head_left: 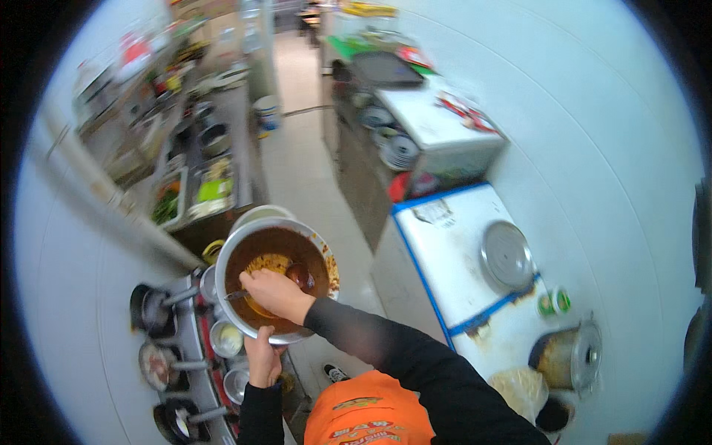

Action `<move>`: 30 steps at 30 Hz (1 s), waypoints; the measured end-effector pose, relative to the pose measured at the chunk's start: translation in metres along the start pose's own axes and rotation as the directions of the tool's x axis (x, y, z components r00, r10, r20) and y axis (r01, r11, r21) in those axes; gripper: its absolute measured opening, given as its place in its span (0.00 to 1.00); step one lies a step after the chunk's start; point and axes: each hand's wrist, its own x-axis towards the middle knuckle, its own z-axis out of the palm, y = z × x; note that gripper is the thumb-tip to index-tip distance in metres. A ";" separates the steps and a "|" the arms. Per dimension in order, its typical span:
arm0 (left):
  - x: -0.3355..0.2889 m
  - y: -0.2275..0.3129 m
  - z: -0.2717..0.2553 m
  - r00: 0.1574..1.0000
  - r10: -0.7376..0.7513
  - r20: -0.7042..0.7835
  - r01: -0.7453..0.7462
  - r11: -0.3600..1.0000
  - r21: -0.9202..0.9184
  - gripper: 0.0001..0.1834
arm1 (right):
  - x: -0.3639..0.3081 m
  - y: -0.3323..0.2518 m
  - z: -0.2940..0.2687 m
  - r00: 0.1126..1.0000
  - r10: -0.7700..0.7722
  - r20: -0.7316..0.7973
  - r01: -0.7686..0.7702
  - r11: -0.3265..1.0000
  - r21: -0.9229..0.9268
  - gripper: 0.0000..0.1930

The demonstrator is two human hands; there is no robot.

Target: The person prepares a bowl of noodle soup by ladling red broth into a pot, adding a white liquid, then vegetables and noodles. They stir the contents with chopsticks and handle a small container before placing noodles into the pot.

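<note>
A large metal pot (228, 259) is tilted in front of me, with reddish-brown sauce and a pale, oily patch at its bottom. My left hand (262, 358) grips the near rim from below, its fingers partly hidden. Inside the pot, my right hand (273, 294) is closed round the handle of a metal ladle (236, 295). What looks like its rounded bowl, dark red with sauce, shows just beyond that hand. Sauce is smeared on the pot's right inner wall.
At left, several pans (158, 366) with handles line a stove counter, beside small metal bowls (225, 338). Farther off stands a prep counter with a tray of greens (167, 202). To the right are a white chest top (452, 256), a round lid (507, 254) and a lidded pot (561, 359).
</note>
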 end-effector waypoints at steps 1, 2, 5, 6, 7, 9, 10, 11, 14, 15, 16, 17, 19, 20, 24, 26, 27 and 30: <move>0.002 -0.014 0.016 0.992 -0.090 0.084 0.088 0.995 0.038 0.23 | -0.029 0.025 -0.016 0.979 0.042 -0.198 -0.027 0.996 0.080 0.12; 0.002 -0.028 0.032 0.980 -0.110 0.167 0.100 0.993 0.063 0.24 | -0.061 0.046 -0.032 0.929 0.104 -0.356 -0.054 0.988 0.147 0.14; 0.009 -0.063 0.076 0.935 -0.219 0.279 0.183 0.972 0.150 0.28 | -0.182 0.110 -0.082 0.731 0.596 -0.332 -0.308 0.723 0.619 0.18; 0.011 -0.076 0.092 0.914 -0.245 0.323 0.202 0.966 0.163 0.28 | -0.226 0.137 -0.096 0.592 0.754 -0.283 -0.466 0.608 0.643 0.11; 0.018 -0.082 0.105 0.899 -0.285 0.333 0.228 0.953 0.202 0.28 | -0.273 0.158 -0.107 0.395 0.909 -0.136 -0.312 0.271 0.910 0.09; 0.026 -0.103 0.139 0.866 -0.338 0.369 0.256 0.933 0.253 0.27 | -0.376 0.201 -0.125 0.032 0.999 0.005 -0.157 0.001 0.988 0.09; 0.032 -0.110 0.156 0.845 -0.375 0.381 0.262 0.912 0.317 0.27 | -0.422 0.218 -0.129 0.028 0.999 0.024 0.093 -0.027 0.995 0.11; 0.034 -0.120 0.174 0.840 -0.386 0.382 0.278 0.910 0.307 0.25 | -0.463 0.233 -0.129 -0.054 0.995 0.089 0.324 -0.067 0.944 0.13; 0.045 -0.141 0.229 0.792 -0.446 0.417 0.308 0.881 0.359 0.22 | -0.537 0.282 -0.126 -0.248 0.966 0.071 0.456 0.051 0.889 0.14; 0.045 -0.148 0.246 0.775 -0.446 0.449 0.297 0.883 0.365 0.22 | -0.555 0.296 -0.128 -0.278 0.959 0.044 0.476 0.098 0.874 0.13; 0.046 -0.155 0.262 0.770 -0.449 0.454 0.307 0.884 0.353 0.22 | -0.566 0.306 -0.129 -0.338 0.940 0.049 0.491 0.132 0.861 0.12; 0.045 -0.163 0.279 0.768 -0.449 0.458 0.312 0.885 0.344 0.22 | -0.575 0.315 -0.131 -0.328 0.945 0.012 0.481 0.156 0.863 0.11; 0.046 -0.174 0.307 0.730 -0.490 0.475 0.337 0.864 0.374 0.24 | -0.583 0.327 -0.135 -0.390 0.921 -0.007 0.436 0.192 0.879 0.10; 0.045 -0.180 0.319 0.725 -0.491 0.483 0.336 0.864 0.375 0.24 | -0.588 0.333 -0.138 -0.405 0.914 0.000 0.486 0.215 0.847 0.06; 0.040 -0.201 0.357 0.692 -0.535 0.484 0.329 0.831 0.449 0.24 | -0.604 0.333 -0.169 -0.452 0.891 -0.035 0.453 0.263 0.852 0.08; 0.034 -0.217 0.375 0.660 -0.547 0.515 0.319 0.825 0.468 0.24 | -0.612 0.322 -0.201 -0.437 0.867 -0.237 0.152 0.332 0.931 0.08; 0.032 -0.225 0.387 0.644 -0.567 0.513 0.304 0.806 0.509 0.24 | -0.613 0.314 -0.219 -0.468 0.839 -0.277 0.001 0.314 0.949 0.08; 0.018 -0.264 0.423 0.575 -0.597 0.560 0.370 0.800 0.473 0.21 | -0.608 0.276 -0.282 -0.150 0.748 -0.646 -0.730 0.356 0.583 0.06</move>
